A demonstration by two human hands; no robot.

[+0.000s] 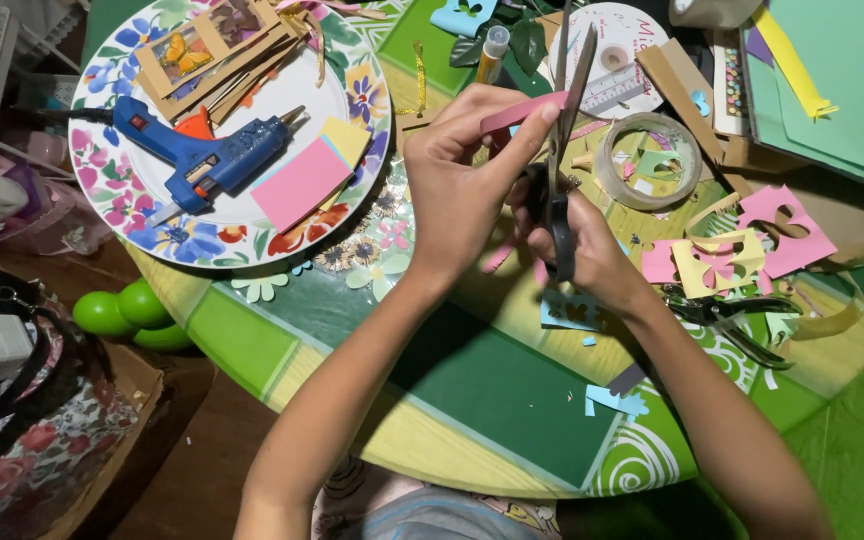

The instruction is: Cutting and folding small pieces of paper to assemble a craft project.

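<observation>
My left hand pinches a narrow pink paper strip between thumb and fingers above the round green table. My right hand grips the black handles of a pair of scissors, whose open blades point away from me and straddle the strip. Small pink offcuts lie under my hands.
A floral plate at the left holds a blue glue gun, coloured paper squares and butterfly cards. A tape roll, a disc, cut pink and yellow papers, pliers and green sheets lie at the right. A floral bag stands on the floor.
</observation>
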